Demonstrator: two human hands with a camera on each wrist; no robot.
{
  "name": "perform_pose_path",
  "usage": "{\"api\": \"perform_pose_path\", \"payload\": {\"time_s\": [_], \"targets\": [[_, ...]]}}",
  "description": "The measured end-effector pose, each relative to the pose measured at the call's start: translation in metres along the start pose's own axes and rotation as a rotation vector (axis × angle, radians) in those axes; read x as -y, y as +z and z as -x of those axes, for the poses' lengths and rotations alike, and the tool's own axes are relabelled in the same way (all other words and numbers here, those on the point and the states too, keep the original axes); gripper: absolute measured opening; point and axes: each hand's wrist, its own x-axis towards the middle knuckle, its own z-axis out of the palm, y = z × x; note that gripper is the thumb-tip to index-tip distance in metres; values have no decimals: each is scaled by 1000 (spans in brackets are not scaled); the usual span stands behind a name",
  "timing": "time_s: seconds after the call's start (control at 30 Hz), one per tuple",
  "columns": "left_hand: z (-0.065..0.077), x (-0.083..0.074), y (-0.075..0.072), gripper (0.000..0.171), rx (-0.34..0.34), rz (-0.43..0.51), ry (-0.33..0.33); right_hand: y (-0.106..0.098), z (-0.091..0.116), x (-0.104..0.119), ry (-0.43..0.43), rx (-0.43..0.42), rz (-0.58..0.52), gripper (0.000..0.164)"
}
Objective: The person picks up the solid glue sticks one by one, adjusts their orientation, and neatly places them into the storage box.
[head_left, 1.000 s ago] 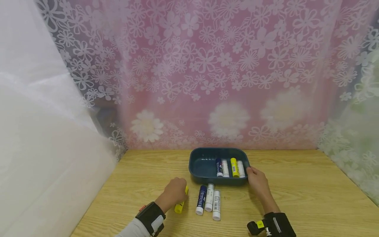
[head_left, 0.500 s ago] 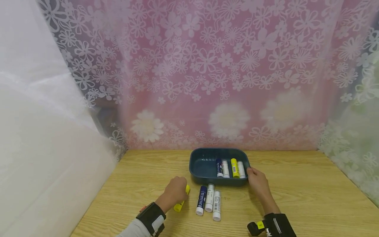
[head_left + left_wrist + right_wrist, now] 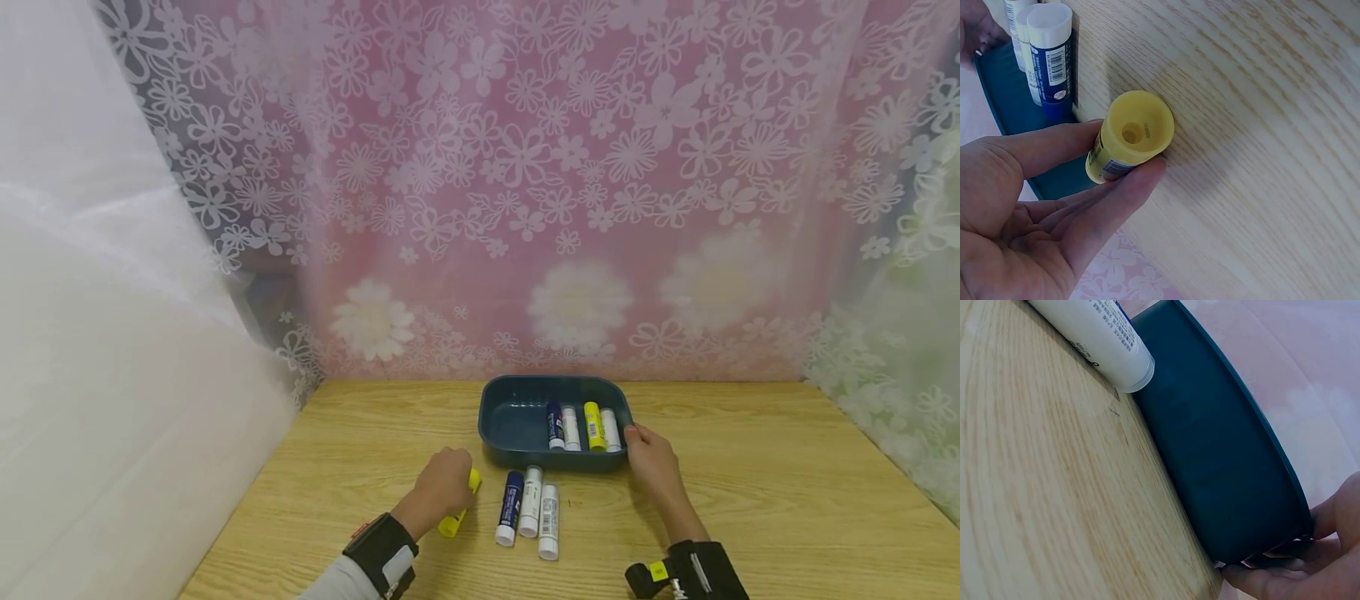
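Note:
My left hand (image 3: 446, 482) pinches a yellow glue stick (image 3: 460, 517) between thumb and fingers, left of the other sticks. Seen from the left wrist, the glue stick (image 3: 1138, 128) turns its hollow round end to the camera. My right hand (image 3: 654, 462) grips the right end of a dark teal tray (image 3: 517, 457); in the right wrist view, thumb and fingers hold the tray's end wall (image 3: 1222, 456). A dark blue glue stick (image 3: 510, 507) and two white ones, one beside it (image 3: 531, 500) and one farther right (image 3: 549, 521), lie in front of the tray.
Inside the tray's right half lie a blue glue stick (image 3: 555, 425), a yellow one (image 3: 595, 427) and two white ones. The wood-grain table (image 3: 787, 483) ends at a pink flowered curtain (image 3: 570, 167). A white sheet (image 3: 112, 375) hangs at the left.
The yellow glue stick in my left hand has tilted a little, its near end swinging slightly left. The right hand and the tray have stayed in place.

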Motion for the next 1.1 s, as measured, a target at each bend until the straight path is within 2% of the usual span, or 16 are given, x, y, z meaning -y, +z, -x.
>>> {"api": "perform_pose_path", "payload": {"time_s": [0.3,0.57,0.87,1.1], "targets": [[0,-1,-4,26,4,-11,2,0,0,1,4,1,-10,62],[-3,-7,-13,25,7,-47,45,-1,0,0,-3,0,0,61],[-3,-19,-40,25,26,-99,147,0,-1,0,-18,-7,16,61],[-6,-39,-64,30,66,-138,131,0,0,-1,-17,0,16,62]]}}
